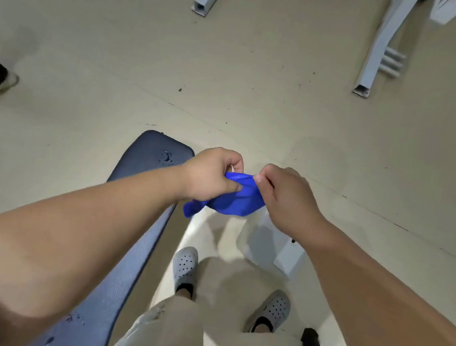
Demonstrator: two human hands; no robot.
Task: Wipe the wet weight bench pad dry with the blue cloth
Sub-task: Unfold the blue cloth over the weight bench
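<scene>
You hold the blue cloth (235, 196) pinched between left hand (210, 174) and right hand (287, 199), in the air just right of the wet bench pad (141, 219); judge it light and limp, so bunch it into one palm before wiping.

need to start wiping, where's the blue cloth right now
In the head view the blue cloth sits near centre, bunched between the left hand and right hand, in the air just right of the bench pad.

A bunched bright blue cloth (230, 196) is held in the air beside a dark navy, water-beaded bench pad (138, 219).
</scene>
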